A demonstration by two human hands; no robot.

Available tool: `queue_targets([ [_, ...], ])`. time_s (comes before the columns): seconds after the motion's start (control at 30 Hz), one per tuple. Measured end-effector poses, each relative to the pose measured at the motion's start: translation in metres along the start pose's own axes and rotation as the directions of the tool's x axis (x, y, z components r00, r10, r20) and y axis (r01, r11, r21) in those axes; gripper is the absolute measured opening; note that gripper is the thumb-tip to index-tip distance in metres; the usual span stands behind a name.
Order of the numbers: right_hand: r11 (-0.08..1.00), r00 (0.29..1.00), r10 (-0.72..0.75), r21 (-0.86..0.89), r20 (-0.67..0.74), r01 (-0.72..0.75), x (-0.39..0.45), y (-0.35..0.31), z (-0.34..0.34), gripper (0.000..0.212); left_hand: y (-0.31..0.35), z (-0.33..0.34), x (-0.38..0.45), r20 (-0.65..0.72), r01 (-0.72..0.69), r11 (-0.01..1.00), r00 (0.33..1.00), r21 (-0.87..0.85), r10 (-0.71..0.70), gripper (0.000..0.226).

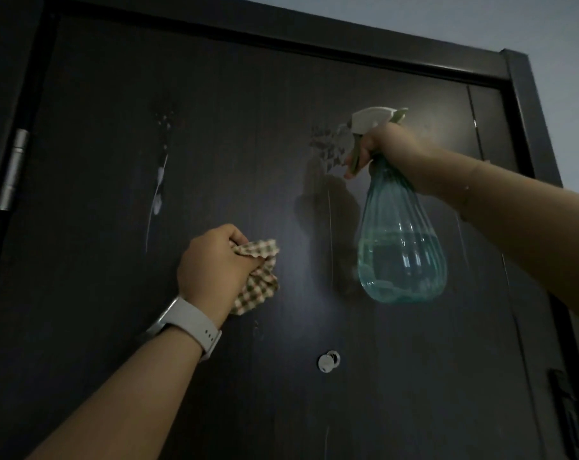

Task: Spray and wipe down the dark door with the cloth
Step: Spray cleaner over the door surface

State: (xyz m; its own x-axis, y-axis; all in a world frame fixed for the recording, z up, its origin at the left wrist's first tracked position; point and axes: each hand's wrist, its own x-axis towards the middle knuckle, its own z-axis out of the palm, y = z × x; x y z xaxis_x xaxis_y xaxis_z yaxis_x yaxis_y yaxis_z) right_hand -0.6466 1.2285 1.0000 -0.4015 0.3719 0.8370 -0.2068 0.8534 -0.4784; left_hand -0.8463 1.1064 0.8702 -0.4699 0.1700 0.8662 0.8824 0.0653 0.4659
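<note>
The dark door (248, 127) fills the view. My right hand (384, 144) grips the neck of a clear teal spray bottle (401, 240), a finger curled on its trigger, with the white nozzle pointing left at the door. Fresh droplets (327, 147) speckle the door just left of the nozzle. Another wet patch with drips (160, 180) runs down the door further left. My left hand (215, 270), with a white watch on the wrist, holds a bunched checked cloth (258, 277) close to the door, lower and between the two wet patches.
A round silver peephole (327, 361) sits low in the door's middle. A silver hinge (12, 171) is at the left edge, and a dark handle plate (566, 410) at the lower right. The black door frame (527, 104) borders a pale wall.
</note>
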Motion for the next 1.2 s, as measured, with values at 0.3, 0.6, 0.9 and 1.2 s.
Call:
queue_targets([
  [0.3,0.998,0.998,0.062,-0.015,-0.018,-0.062,-0.023,-0.003,0.004,0.018,0.000,0.003,-0.001,-0.023,-0.001,1.000,1.000,0.017,0.002,0.022],
  [0.6,0.975,0.970,0.222,-0.024,0.097,-0.221,-0.116,0.032,0.020,0.025,-0.006,0.010,-0.025,-0.031,-0.051,0.994,0.998,0.100,0.055,0.016],
  [0.9,0.927,0.906,0.365,0.011,0.212,-0.376,-0.245,0.127,0.065,0.043,-0.009,0.023,-0.051,0.058,-0.133,0.980,0.990,0.146,0.126,0.015],
  [1.2,0.884,0.845,0.466,-0.085,0.262,-0.460,-0.276,0.159,0.095,0.014,-0.009,0.022,-0.050,0.051,-0.150,0.976,0.988,0.156,0.144,0.015],
])
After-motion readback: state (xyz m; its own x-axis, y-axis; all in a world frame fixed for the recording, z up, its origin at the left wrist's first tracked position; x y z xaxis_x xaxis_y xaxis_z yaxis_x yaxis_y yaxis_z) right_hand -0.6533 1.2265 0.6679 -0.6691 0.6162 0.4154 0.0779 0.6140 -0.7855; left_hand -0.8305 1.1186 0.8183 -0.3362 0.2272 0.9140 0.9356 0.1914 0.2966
